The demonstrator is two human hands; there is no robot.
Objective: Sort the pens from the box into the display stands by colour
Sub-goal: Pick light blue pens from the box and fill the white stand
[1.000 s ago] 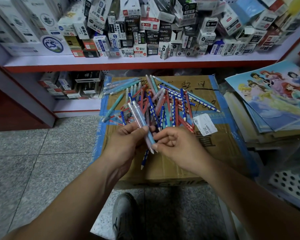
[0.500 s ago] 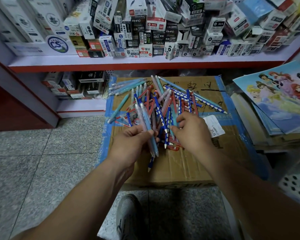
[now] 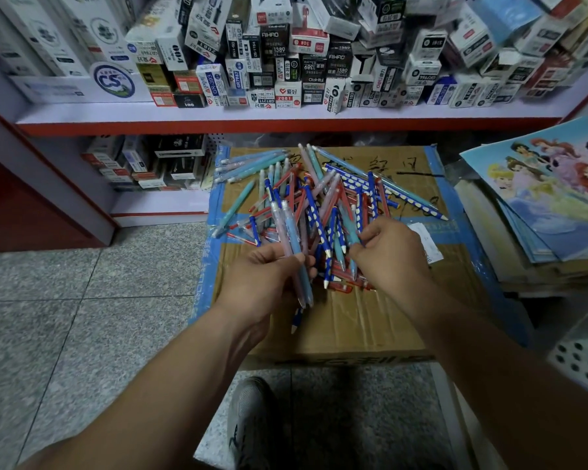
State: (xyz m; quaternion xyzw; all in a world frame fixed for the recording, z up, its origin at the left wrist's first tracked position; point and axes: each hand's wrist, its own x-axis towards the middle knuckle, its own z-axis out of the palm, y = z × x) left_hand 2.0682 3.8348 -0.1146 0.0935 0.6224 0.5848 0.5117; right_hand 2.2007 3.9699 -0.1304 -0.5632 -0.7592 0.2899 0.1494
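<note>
A heap of pens (image 3: 323, 198) in dark blue with white dots, red, teal, pale blue and pink lies on a closed cardboard box (image 3: 364, 317) taped in blue. My left hand (image 3: 265, 283) grips a small bunch of pastel pens (image 3: 294, 239), pink and pale blue, their tips pointing towards me. My right hand (image 3: 387, 252) rests at the near right edge of the heap, with finger and thumb pinched on a teal pen (image 3: 348, 228). No display stand shows in this view.
A red-edged shelf (image 3: 286, 118) crammed with small pen boxes runs behind the carton; a lower shelf holds more boxes. A stack of picture books (image 3: 550, 195) lies right. A perforated white panel (image 3: 581, 361) is at the right edge. My shoe (image 3: 252, 422) stands on the tiled floor.
My right hand left the bunch in my left hand, reached into the heap and closed on a teal pen. My left hand kept holding its pastel pens, nearly still.
</note>
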